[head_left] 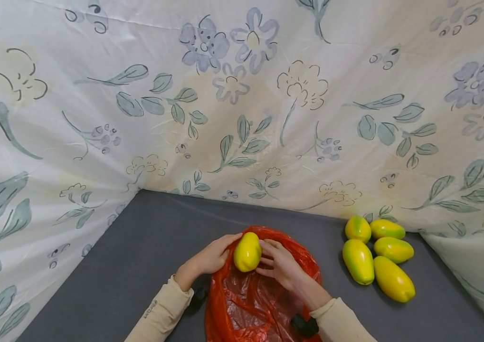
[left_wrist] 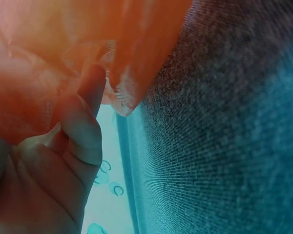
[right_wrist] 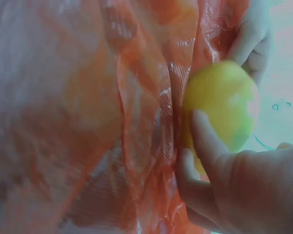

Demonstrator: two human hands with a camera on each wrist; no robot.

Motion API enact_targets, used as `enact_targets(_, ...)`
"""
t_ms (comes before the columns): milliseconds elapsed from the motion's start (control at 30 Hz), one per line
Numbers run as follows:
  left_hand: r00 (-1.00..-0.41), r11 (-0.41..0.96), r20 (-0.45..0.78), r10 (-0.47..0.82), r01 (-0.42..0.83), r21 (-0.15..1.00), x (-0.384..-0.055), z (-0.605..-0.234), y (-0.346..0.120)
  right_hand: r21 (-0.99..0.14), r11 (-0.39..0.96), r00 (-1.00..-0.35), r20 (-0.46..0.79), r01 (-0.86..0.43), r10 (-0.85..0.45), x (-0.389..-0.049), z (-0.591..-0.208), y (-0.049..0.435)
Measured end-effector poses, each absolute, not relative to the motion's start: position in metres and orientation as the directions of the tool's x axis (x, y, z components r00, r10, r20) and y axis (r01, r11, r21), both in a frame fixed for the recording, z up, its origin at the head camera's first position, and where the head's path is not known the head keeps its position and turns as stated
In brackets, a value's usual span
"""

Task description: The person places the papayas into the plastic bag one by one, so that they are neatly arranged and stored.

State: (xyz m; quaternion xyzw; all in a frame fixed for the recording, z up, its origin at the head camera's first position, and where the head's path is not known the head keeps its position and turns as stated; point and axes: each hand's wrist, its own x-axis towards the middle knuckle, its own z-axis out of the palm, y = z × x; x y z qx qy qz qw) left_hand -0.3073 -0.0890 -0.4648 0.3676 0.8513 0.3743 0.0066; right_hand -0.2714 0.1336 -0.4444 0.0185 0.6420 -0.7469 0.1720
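Observation:
A red plastic bag (head_left: 263,308) lies with its mouth open in front of me. My left hand (head_left: 212,256) pinches the bag's left rim; in the left wrist view its thumb and finger meet at the thin film (left_wrist: 34,102). Over the bag's mouth is a yellow mango (head_left: 247,252), which my right hand (head_left: 282,265) holds from the right side. The right wrist view shows the fingers curled against the mango (right_wrist: 224,102), with the bag's creased film (right_wrist: 146,107) beside it.
Several more yellow-green mangoes (head_left: 358,261) lie grouped on the dark grey table (head_left: 109,266) to the right of the bag. A white cloth with a floral print (head_left: 242,156) hangs along the table's back and both sides.

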Motion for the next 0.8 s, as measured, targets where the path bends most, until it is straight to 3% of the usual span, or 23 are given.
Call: enact_targets(800, -0.734, 0.454, 0.298, 0.610, 0.632, 0.628, -0.3038, -0.4659, -0.0896, -0.966, -0.085, -0.950, -0.221, 0.244, -0.219, -0.2693, -0.4479, 0.1383)
